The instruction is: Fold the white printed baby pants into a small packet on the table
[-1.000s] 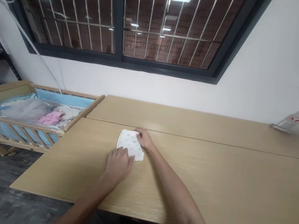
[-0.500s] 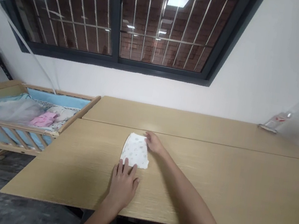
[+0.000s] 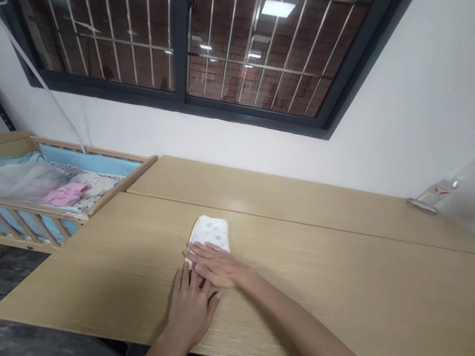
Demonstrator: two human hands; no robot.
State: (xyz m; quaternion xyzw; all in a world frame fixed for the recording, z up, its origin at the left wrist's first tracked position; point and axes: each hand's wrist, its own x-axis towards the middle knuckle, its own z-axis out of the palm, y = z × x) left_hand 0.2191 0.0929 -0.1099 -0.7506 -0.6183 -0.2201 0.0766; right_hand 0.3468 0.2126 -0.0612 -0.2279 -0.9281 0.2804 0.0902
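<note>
A small folded white cloth [image 3: 212,230] with a faint print lies flat on the wooden table [image 3: 328,288]. Across its near half rests my right hand [image 3: 217,265], flat with the fingers stretched out to the left. My left hand [image 3: 192,303] lies palm down just below, its fingertips at the cloth's near edge and partly under my right hand's fingers. The near edge of the cloth is mostly hidden by both hands.
At the left stands a wooden crib [image 3: 38,208] with blue lining, holding a pink cloth [image 3: 66,194] and sheer netting [image 3: 23,177]. A clear plastic packet or bottle [image 3: 435,194] leans at the back right corner. A barred window [image 3: 178,97] is above the table.
My right hand has moved from the cloth's far right corner down onto its near half and flattened out. My left hand has stayed at the near edge.
</note>
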